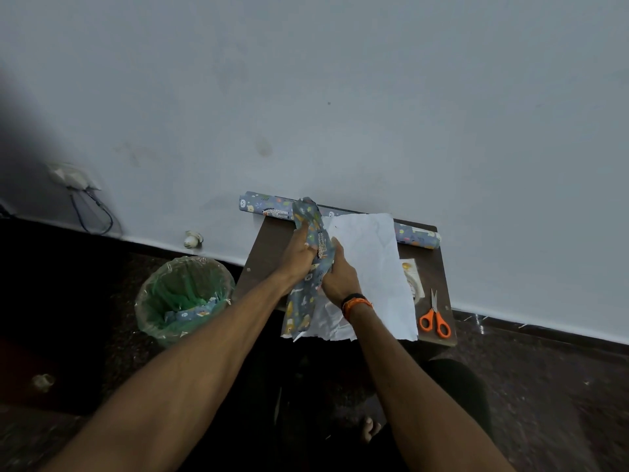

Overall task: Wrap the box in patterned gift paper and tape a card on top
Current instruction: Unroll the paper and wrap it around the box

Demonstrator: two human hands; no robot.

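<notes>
- Your left hand [297, 252] and right hand [340, 272] both grip the patterned gift paper [315, 257], fingers curled round a bunched fold of it held up over the tabletop [269, 240].
- The rest of that sheet lies white side up on the tabletop, spreading out to the right and hanging over the near edge.
- No box is visible; it may be inside the fold between your hands, but that cannot be confirmed.
- If you are drawing the paper over the box, pull it taut and flat instead of scrunching it, so the creases stay sharp.
- Keep one hand pinning the fold while the other goes for tape; the tape roll [413, 277] seems to sit just beside the sheet's right edge, with the scissors [435, 318] nearer you.
- The paper roll [265, 207] lies along the wall, well out of your way.
- The bin [183, 294] on the floor to the left holds an offcut; drop scraps there.
</notes>
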